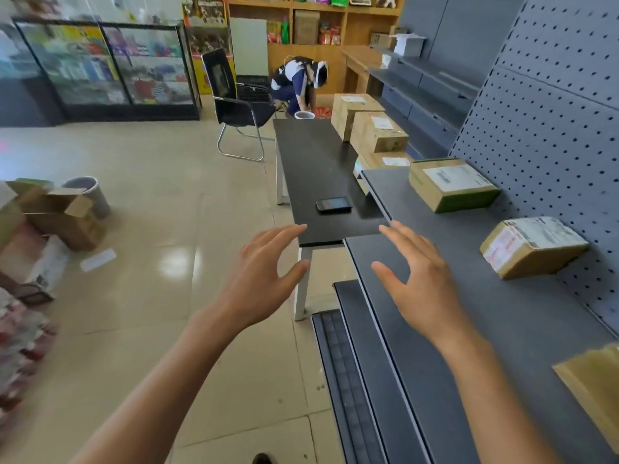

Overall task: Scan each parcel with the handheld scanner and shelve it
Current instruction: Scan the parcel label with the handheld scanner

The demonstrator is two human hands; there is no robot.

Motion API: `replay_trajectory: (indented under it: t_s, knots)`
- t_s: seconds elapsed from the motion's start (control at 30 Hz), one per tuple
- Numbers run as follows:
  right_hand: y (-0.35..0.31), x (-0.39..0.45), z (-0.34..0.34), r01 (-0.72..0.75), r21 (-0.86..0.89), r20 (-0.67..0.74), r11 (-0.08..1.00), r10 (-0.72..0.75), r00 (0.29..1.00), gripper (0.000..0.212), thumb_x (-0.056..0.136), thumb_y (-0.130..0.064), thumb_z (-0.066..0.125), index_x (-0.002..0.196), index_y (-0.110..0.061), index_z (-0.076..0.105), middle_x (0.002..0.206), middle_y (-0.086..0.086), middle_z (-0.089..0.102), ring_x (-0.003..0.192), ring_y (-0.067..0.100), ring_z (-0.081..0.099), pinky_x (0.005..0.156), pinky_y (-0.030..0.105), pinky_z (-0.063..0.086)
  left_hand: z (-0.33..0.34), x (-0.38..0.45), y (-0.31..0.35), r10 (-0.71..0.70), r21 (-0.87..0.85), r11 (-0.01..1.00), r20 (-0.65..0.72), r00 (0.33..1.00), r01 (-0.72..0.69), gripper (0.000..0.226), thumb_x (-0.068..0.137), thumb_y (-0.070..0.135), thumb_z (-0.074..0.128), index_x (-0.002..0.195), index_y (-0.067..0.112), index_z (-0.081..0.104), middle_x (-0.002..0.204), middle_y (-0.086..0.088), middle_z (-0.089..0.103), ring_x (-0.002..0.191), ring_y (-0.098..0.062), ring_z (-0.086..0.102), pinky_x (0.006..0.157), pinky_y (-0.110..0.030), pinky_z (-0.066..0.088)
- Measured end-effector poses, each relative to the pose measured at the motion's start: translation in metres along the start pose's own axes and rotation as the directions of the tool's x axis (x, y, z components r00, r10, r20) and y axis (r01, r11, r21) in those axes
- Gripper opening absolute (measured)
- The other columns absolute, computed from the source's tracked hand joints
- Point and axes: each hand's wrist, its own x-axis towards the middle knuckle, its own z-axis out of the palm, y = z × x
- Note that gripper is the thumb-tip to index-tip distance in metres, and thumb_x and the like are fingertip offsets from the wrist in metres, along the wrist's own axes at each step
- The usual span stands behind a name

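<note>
Both hands hang empty above the near end of the black table: the left hand over the floor just short of its near corner, the right hand over the front edge of the grey shelf that adjoins the table, each with fingers spread and relaxed, gripping nothing. On the table, just beyond the fingertips, lies the scanner, a flat dark phone-like slab resting face up. Its long axis runs across the table's width, one short end toward the shelf and the other toward the open floor; which end is the reading end cannot be told. The step in hand looks like fetching that scanner, and it would go best by reaching forward with one hand, pinching it by its long edges and keeping the other hand free for a parcel. At the table's far end three cardboard parcels wait in a row along the shelf side, labels up. Two more parcels already sit on the shelf beside the table, one near the scanner and one closer to the right hand, so turning a label toward the scanner before lifting seems wise.
</note>
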Motion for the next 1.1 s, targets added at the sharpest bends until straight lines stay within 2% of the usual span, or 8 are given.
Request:
replay_trajectory:
  t_s: [0.2,0.5,0.63,0.7,0.87,1.0,1.1]
  knots:
    - [-0.010,0.089,0.047,-0.004,-0.019,-0.020,1.000,0.003,1.000,0.055,0.098,-0.034,0.063,0.150,-0.030,0.046,0.157,-0.012,0.040,0.145,0.007,0.031,0.114,0.026,0.026,-0.019,0.076,-0.061,0.005,0.001,1.000,-0.008,1.000,-0.005,0.052,0.098,0.036,0.063,0.148,0.033,0.049,0.145,0.015,0.053,0.135,-0.001,0.038,0.105,-0.019,0.028]
    - [0.014,0.171,0.114,-0.089,-0.032,0.067,0.996,0.091,0.994,0.054,0.099,-0.030,0.063,0.150,-0.029,0.047,0.157,-0.011,0.040,0.145,0.006,0.030,0.112,0.025,0.029,-0.009,0.159,-0.142,-0.029,0.010,1.000,0.033,0.999,0.029,0.052,0.098,0.039,0.061,0.147,0.033,0.049,0.146,0.016,0.053,0.135,0.000,0.038,0.103,-0.019,0.028]
    - [0.031,0.227,0.148,-0.068,-0.057,0.079,0.996,0.072,0.994,0.054,0.099,-0.026,0.063,0.150,-0.025,0.047,0.157,-0.006,0.042,0.146,0.011,0.030,0.116,0.039,0.036,0.009,0.214,-0.175,-0.032,0.010,0.999,0.070,0.997,0.032,0.051,0.097,0.037,0.062,0.147,0.032,0.051,0.144,0.015,0.054,0.131,0.002,0.037,0.096,-0.001,0.022]
    - [0.039,0.258,0.164,-0.064,-0.052,0.100,0.997,0.069,0.993,0.054,0.099,-0.026,0.063,0.150,-0.024,0.046,0.157,-0.004,0.041,0.147,0.012,0.030,0.117,0.043,0.036,0.018,0.245,-0.190,-0.046,0.016,0.999,0.097,0.994,0.045,0.051,0.098,0.034,0.063,0.147,0.030,0.051,0.145,0.014,0.054,0.133,0.001,0.037,0.097,0.003,0.018]
    - [0.058,0.331,0.197,-0.043,-0.062,0.106,0.997,0.050,0.993,0.052,0.099,-0.025,0.062,0.149,-0.021,0.048,0.156,0.000,0.044,0.144,0.016,0.034,0.114,0.044,0.039,0.028,0.319,-0.215,-0.069,0.046,0.997,0.124,0.990,0.063,0.051,0.099,0.034,0.062,0.148,0.030,0.049,0.147,0.011,0.053,0.139,-0.008,0.040,0.107,-0.022,0.027]
    - [0.064,0.371,0.224,-0.036,-0.089,0.165,0.995,0.050,0.985,0.053,0.100,-0.028,0.061,0.151,-0.022,0.046,0.158,-0.001,0.041,0.145,0.016,0.030,0.115,0.038,0.033,0.035,0.359,-0.237,-0.102,0.032,0.995,0.146,0.984,0.098,0.051,0.099,0.033,0.062,0.149,0.029,0.049,0.148,0.010,0.052,0.141,-0.011,0.040,0.111,-0.026,0.027]
    - [0.073,0.398,0.237,-0.052,-0.085,0.163,0.995,0.066,0.984,0.053,0.100,-0.028,0.062,0.150,-0.022,0.047,0.157,-0.002,0.042,0.144,0.014,0.031,0.115,0.039,0.035,0.043,0.391,-0.253,-0.095,0.020,0.995,0.182,0.979,0.093,0.052,0.099,0.033,0.062,0.149,0.028,0.049,0.148,0.009,0.053,0.141,-0.012,0.041,0.112,-0.029,0.031]
